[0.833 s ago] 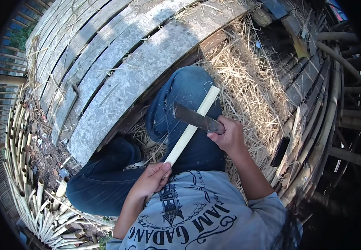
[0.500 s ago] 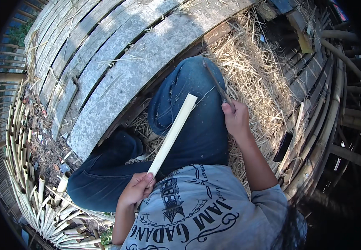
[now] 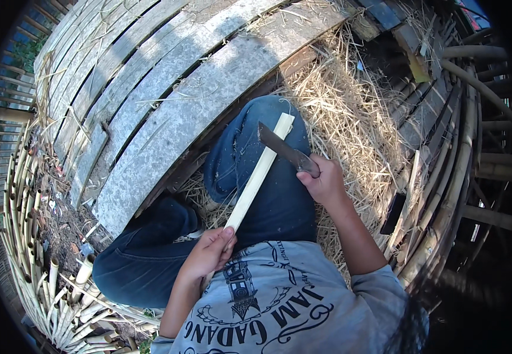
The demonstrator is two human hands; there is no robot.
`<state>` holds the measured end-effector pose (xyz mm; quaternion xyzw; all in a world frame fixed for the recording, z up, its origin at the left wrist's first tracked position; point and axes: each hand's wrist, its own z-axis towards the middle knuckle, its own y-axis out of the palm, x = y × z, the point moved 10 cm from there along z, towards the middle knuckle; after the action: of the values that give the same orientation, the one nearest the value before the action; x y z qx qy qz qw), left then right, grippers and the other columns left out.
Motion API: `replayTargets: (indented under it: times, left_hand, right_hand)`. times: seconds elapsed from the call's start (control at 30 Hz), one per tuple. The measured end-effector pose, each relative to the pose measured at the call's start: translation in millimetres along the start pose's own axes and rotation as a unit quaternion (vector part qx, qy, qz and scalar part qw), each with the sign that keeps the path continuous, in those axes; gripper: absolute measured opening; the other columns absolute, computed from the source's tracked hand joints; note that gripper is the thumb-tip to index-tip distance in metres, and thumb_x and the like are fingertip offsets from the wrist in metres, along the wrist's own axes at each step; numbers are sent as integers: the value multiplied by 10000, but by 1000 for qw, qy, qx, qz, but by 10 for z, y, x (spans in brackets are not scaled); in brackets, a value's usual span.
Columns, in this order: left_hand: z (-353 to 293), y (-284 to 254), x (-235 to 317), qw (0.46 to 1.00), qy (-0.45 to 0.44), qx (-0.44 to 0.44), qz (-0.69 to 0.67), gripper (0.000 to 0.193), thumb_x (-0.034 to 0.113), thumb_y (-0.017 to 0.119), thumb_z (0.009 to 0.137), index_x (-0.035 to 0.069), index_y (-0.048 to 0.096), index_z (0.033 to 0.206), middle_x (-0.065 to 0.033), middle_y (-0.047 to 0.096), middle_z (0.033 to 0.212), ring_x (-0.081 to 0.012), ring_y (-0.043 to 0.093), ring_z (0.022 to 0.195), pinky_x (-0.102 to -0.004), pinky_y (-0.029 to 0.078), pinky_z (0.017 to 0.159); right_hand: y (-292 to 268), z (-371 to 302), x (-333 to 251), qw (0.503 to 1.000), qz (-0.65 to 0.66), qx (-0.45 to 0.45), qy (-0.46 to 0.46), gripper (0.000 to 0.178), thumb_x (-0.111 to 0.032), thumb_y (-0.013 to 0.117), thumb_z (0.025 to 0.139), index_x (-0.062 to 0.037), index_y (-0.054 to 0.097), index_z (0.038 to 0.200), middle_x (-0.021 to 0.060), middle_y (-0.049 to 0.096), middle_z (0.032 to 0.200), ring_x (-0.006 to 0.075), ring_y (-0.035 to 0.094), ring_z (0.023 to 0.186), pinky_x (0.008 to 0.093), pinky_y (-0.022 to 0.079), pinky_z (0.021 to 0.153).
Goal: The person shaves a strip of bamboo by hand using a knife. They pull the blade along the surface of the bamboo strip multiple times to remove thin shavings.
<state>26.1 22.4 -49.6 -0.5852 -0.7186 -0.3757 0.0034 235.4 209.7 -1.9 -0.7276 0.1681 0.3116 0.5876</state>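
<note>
Shaving was the step in hand: left hand [image 3: 208, 252] clamped the pale bamboo strip [image 3: 260, 171] across the denim knee [image 3: 250, 138]; right hand [image 3: 325, 182] gripped the knife [image 3: 282, 147], blade on the strip's far end. Next probably needed a controlled stroke.

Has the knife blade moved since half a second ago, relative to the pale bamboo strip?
Yes. The dark metal knife blade in the right hand has swung back left; it now lies across the pale bamboo strip near its far end, having been raised clear to its right.
</note>
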Motion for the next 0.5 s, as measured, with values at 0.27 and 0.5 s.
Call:
replayTargets:
  times: [0.27,0.5]
  left_hand:
    - [-78,-35,-66,1000,-7,13,1,406,408,447,1036,112,458,760,56,356,536,-37,266,406,-214,235,368]
    - [-152,-36,-94,1000,9,25,-7,404,410,451,1034,108,461,766,52,363,542,-37,275,416,-213,239,374]
  right_hand:
    - [-14,-1,-31,999,-48,16,4,664,-711,658,738,-58,557,664,122,544,530,367,609,556,428,472,529]
    - [10,-2,-76,997,-63,26,-23,695,-749,644,720,-65,544,655,117,537,515,363,612,544,432,478,515]
